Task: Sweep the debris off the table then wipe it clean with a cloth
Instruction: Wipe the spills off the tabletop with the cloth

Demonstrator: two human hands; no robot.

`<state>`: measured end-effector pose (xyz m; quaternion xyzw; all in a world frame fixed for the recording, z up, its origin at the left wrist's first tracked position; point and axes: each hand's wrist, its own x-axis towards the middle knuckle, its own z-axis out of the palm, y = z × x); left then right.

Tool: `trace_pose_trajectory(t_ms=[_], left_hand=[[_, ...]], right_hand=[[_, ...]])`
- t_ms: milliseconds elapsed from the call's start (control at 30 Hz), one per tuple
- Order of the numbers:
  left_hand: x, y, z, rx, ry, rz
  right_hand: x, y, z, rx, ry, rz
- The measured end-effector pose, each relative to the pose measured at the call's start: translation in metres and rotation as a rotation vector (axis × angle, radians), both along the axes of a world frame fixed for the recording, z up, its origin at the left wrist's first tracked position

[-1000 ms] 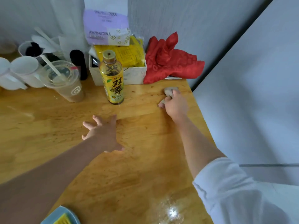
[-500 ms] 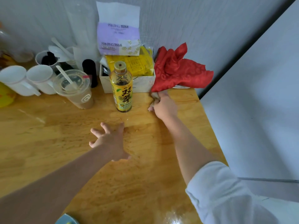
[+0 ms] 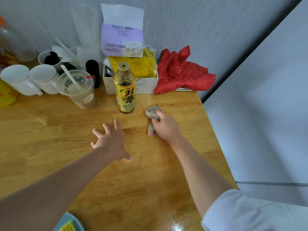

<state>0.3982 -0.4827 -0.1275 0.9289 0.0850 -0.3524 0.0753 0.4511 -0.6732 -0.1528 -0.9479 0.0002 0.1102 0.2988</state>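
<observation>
Here, cloth (image 3: pixel 151 112) within right fingers (image 3: pixel 154 130).

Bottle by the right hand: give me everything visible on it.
The bottle is clear plastic with a tan cap and a yellow label with large dark characters. It looks almost empty. It stands upright on the wooden table, in front of a white box, left of the right hand. Neither hand touches it.
</observation>
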Motion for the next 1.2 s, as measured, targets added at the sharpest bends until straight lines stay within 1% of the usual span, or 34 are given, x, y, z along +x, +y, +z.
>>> trace_pose_trajectory(t_ms=[100, 167, 233, 267, 333, 367, 400, 433, 500, 533, 567, 633, 700, 767, 833, 900, 967, 1033, 1133, 1200], left_hand=[[0.0, 0.007, -0.01, 0.019, -0.026, -0.006], [0.0, 0.01, -0.017, 0.034, -0.042, -0.049], [-0.003, 0.013, -0.02, 0.021, -0.058, -0.043], [-0.005, 0.014, -0.019, 0.016, -0.061, -0.038], [-0.008, 0.013, -0.013, 0.0, -0.057, -0.024], [-0.009, 0.011, -0.011, -0.009, -0.05, -0.014], [-0.01, 0.011, -0.009, -0.016, -0.053, -0.001], [-0.009, 0.011, -0.009, -0.02, -0.052, 0.002], [-0.01, 0.011, -0.01, -0.016, -0.057, -0.004], [-0.011, 0.012, -0.011, -0.009, -0.061, -0.011], [-0.012, 0.013, -0.011, -0.01, -0.061, -0.015], [-0.012, 0.014, -0.007, -0.036, -0.064, -0.004], [-0.014, 0.014, -0.003, -0.063, -0.065, -0.017], [-0.015, 0.022, -0.002, -0.089, -0.062, -0.043], [-0.019, 0.037, 0.001, -0.13, -0.073, -0.056], [-0.03, 0.056, 0.006, -0.146, -0.121, -0.034], [-0.045, 0.072, 0.014, -0.082, -0.139, 0.042], [-0.063, 0.083, 0.024, 0.034, -0.056, 0.119], [-0.087, 0.094, 0.037, 0.178, 0.086, 0.241], [-0.103, 0.096, 0.044, 0.22, 0.162, 0.286]], right_hand=[[-0.004, 0.047, 0.008, -0.002, -0.006, 0.255], [-0.007, 0.055, 0.006, -0.004, 0.042, 0.352], [-0.012, 0.045, 0.01, 0.045, 0.13, 0.345], [-0.012, 0.036, 0.01, 0.082, 0.155, 0.3], [-0.01, 0.022, 0.017, 0.238, 0.18, 0.153], [-0.009, 0.021, 0.02, 0.304, 0.18, 0.106], [-0.007, 0.027, 0.024, 0.329, 0.17, 0.111], [-0.004, 0.035, 0.025, 0.295, 0.162, 0.16], [0.001, 0.058, 0.021, 0.08, 0.148, 0.334], [0.002, 0.067, 0.02, -0.038, 0.165, 0.409], [0.002, 0.071, 0.02, -0.102, 0.206, 0.462], [0.001, 0.059, 0.028, -0.09, 0.313, 0.49], [-0.007, 0.026, 0.043, 0.042, 0.318, 0.363], [-0.015, -0.014, 0.056, 0.244, 0.222, 0.132], [-0.025, -0.044, 0.071, 0.397, 0.177, -0.014], [-0.037, -0.057, 0.082, 0.434, 0.126, -0.145], [-0.046, -0.055, 0.081, 0.382, 0.073, -0.255], [-0.049, -0.043, 0.063, 0.262, 0.088, -0.282], [-0.057, -0.013, 0.028, 0.063, 0.237, -0.162], [-0.067, 0.011, 0.022, -0.014, 0.292, -0.114]])
